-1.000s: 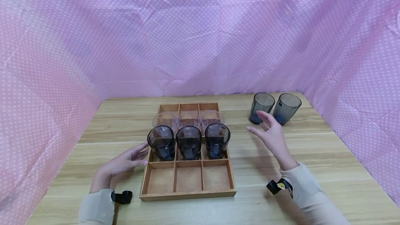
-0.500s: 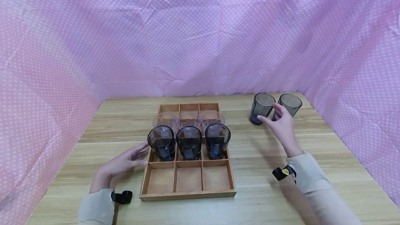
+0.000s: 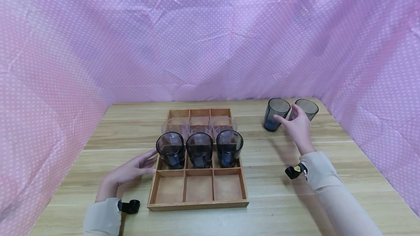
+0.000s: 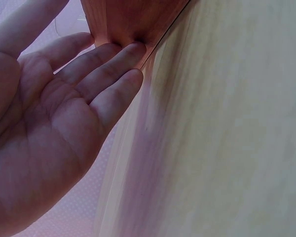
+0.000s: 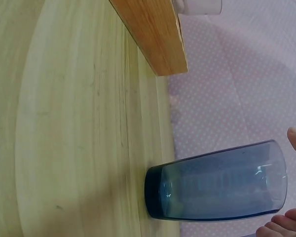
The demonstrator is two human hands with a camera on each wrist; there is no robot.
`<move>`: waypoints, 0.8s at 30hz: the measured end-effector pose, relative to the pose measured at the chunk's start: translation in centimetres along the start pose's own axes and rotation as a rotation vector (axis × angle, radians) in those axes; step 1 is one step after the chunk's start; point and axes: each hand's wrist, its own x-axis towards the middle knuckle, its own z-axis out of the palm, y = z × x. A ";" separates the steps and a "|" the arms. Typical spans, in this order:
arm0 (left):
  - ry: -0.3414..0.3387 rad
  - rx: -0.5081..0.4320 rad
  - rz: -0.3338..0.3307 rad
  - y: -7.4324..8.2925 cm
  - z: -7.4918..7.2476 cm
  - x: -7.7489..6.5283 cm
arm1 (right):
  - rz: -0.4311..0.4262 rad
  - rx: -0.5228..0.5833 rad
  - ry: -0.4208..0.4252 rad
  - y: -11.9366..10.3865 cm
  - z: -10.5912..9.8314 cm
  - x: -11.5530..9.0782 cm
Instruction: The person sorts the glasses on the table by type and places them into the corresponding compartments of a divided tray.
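Observation:
My right hand (image 3: 298,130) is at two smoky grey glasses at the back right. Its thumb lies in front of the near-left glass (image 3: 276,114), and its fingers reach in front of the other glass (image 3: 307,107), partly hiding it. In the right wrist view, the thumb and curved fingertips stand either side of a glass's rim (image 5: 222,182), with no grip visible. My left hand (image 3: 129,170) touches the left side of a divided wooden tray (image 3: 198,204) with its fingertips, fingers extended. Three dark glasses (image 3: 198,150) stand upright in a row of its compartments.
Behind the dark glasses, three clear glasses (image 3: 199,124) stand in another tray row. More compartments (image 3: 200,113) lie at the tray's back. A pink dotted cloth (image 3: 210,46) hangs behind and beside the wooden table (image 3: 262,177).
My right hand has moved back and to the right, up to the two grey glasses. The left hand stays at the tray's side, and the glasses have kept their places.

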 end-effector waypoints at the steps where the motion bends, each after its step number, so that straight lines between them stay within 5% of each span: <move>1: 0.002 -0.001 -0.001 0.0 0.0 0.0 | 0.008 -0.005 -0.001 0.0 0.0 0.1; 24: 0.008 0.035 -0.016 0.2 0.0 -0.1 | 0.089 -0.020 -0.044 1.1 1.0 2.1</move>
